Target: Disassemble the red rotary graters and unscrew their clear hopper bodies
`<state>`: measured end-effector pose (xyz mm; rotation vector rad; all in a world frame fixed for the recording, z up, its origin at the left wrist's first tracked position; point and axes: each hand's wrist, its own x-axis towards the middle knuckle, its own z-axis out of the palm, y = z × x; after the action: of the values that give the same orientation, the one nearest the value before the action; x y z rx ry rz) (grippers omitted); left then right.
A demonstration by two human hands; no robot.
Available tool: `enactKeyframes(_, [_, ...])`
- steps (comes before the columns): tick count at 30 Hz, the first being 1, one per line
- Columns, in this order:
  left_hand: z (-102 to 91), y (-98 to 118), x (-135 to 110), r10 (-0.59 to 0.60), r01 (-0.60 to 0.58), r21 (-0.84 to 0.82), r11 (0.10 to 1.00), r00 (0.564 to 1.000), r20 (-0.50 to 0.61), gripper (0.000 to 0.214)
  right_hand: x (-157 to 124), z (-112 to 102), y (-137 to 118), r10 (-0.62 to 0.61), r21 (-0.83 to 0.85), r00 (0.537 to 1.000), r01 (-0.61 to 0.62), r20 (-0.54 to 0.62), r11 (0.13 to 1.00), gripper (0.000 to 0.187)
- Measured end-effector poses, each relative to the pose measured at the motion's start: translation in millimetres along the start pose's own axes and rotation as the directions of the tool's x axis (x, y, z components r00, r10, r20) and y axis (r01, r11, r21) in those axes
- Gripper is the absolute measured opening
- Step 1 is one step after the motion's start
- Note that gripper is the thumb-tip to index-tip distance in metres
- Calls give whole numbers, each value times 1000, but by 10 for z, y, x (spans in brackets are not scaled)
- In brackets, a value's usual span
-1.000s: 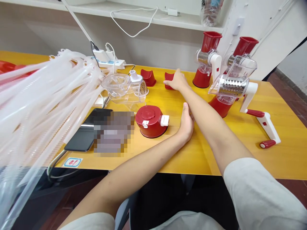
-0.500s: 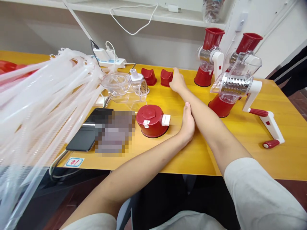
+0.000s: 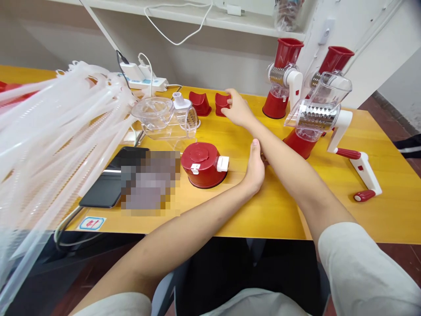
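Observation:
At the back of the table, my right hand reaches in from the right. Its thumb and fingers close around the right end of a red food pusher with a curved top, which rests on the table. A second red food pusher stands just left of it. My left hand rests on its edge under my right forearm, thumb raised, fingers stretched and partly hidden, holding nothing visible. To its left sits a red grater base with a white clip and a white lever. Behind that lies a clear plastic grater housing.
Assembled drum graters with crank handles stand at the right. Translucent plastic strips cover the left side. A dark phone lies near a blurred patch. A power strip with cables sits against the wall below a shelf.
My right hand has moved left onto the end of the food pusher, its fingers now spread around it. My left hand stays almost in place. The view has shifted slightly.

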<state>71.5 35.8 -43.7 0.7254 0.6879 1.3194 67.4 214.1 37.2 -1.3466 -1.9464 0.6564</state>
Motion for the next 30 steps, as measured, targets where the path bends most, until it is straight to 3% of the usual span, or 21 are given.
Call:
enactKeyframes(3, [32,48,-33,-41,40,60,997,999,5,63,-200,-300,-303,-74,25,997,75,-28,997,55])
enactKeyframes(6, [32,57,-50,-13,13,150,989,1000,0,61,-590,-775,-648,-217,66,971,225,-104,972,33])
enactKeyframes(8, [20,47,-55,-1,0,190,982,1000,7,63,-942,-1157,-822,-416,93,880,445,-229,891,20])
enactKeyframes(10, [8,35,-59,14,-17,212,977,1000,16,63,-1312,-1547,-869,-479,61,814,524,-328,850,14])
enactKeyframes(11, [4,30,-62,22,-26,220,975,1000,20,62,-1485,-1732,-825,-528,-9,734,580,-427,814,16])
enactKeyframes(13, [0,24,-67,34,-39,237,971,999,24,59,-1785,-2065,-590,-499,-110,621,555,-605,825,18])
enactKeyframes(14, [1,22,-70,41,-46,249,967,999,29,57,-1910,-2207,-408,-419,-116,603,476,-679,872,16])
enactKeyframes(16, [4,19,-80,62,-73,278,958,997,46,54,-2115,-2427,29,-250,-103,693,248,-677,963,23])
enactKeyframes(18, [9,15,-93,86,-106,306,946,993,77,50,-2273,-2557,461,-114,-40,776,113,-620,993,35])
enactKeyframes(19, [10,13,-100,95,-120,318,941,991,93,48,-2338,-2588,641,-35,1,847,42,-531,999,44])
enactKeyframes(21, [8,10,-106,108,-143,340,930,987,120,48,-2439,-2599,895,78,69,932,-57,-354,996,59])
enactKeyframes(24, [-8,19,-89,146,-186,365,912,980,137,54,-2525,-2543,1023,169,168,964,-135,-207,977,64])
enactKeyframes(30, [-52,96,-32,241,-279,405,871,960,144,72,-2611,-2365,911,205,378,974,-155,-94,913,59])
